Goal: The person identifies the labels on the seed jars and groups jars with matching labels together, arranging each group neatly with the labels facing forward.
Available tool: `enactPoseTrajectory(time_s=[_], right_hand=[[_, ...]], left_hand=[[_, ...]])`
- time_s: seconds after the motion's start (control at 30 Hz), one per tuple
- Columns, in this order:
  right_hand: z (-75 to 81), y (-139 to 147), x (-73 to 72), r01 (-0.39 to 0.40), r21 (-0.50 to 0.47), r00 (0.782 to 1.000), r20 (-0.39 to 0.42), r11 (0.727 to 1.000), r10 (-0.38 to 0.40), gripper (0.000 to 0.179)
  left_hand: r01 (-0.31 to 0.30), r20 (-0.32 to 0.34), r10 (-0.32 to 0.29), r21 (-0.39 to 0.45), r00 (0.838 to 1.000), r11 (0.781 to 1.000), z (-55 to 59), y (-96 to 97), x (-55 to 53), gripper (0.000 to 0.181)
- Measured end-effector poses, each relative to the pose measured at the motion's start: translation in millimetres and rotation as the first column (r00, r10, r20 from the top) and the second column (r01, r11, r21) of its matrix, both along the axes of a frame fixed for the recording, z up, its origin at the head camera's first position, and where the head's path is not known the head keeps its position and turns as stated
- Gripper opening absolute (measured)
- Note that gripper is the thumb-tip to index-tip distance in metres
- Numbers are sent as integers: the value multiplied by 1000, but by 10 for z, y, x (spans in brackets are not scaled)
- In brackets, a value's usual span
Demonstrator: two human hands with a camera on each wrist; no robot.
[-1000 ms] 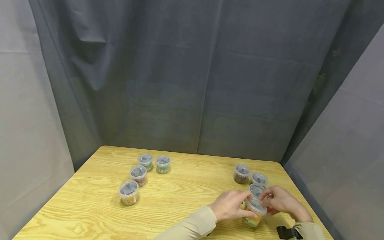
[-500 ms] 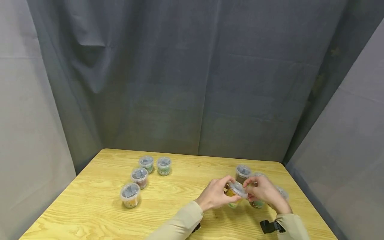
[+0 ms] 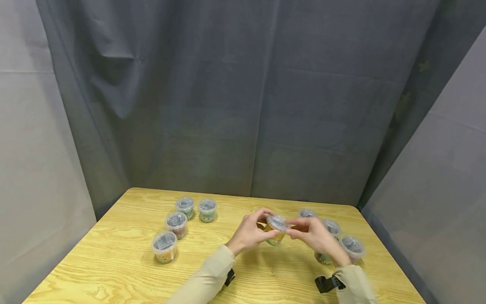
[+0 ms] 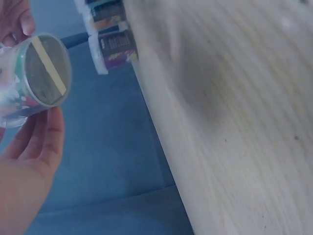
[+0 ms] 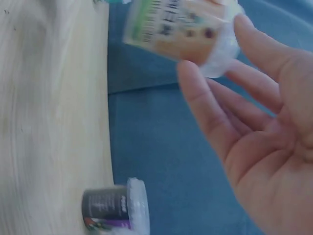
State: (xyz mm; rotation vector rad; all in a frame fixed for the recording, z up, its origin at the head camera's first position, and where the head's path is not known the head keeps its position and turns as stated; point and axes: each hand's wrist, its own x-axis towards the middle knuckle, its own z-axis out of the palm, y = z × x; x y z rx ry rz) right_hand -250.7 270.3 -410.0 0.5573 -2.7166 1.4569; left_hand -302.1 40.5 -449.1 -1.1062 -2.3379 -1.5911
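Note:
A small round plastic tub (image 3: 275,233) with a clear lid and a yellow, orange and green label is held above the table, slightly tilted. My left hand (image 3: 248,233) grips its left side between thumb and fingers; the left wrist view shows the tub's underside (image 4: 46,71), with a pale strip across it. On the other side, my right hand (image 3: 319,238) pinches the lid rim with thumb and forefinger. The right wrist view shows dark printing and round spots on the tub's label (image 5: 183,32), somewhat blurred.
Left on the wooden table (image 3: 125,270) stand several similar lidded tubs, including an orange-labelled one (image 3: 165,248) and a green-labelled one (image 3: 207,211). More tubs, such as a pinkish one (image 3: 352,247), stand at right, partly behind my right hand. A grey curtain (image 3: 212,105) hangs behind.
Both hands have carried the yellow-labelled tub from the table's right side leftward and up towards the middle. The tubs at right are more uncovered now; those at left stay put.

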Motion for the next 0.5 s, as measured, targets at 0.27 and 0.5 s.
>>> enactPoseTrajectory(time_s=[0.27, 0.5], right_hand=[[-77, -206, -49, 97, -70, 989, -104, 993, -104, 21], [-86, -316, -68, 177, -61, 969, -163, 982, -184, 13]], left_hand=[[38, 182, -58, 110, 982, 993, 18, -112, -77, 41], [42, 158, -57, 92, 986, 995, 11, -140, -104, 55]])
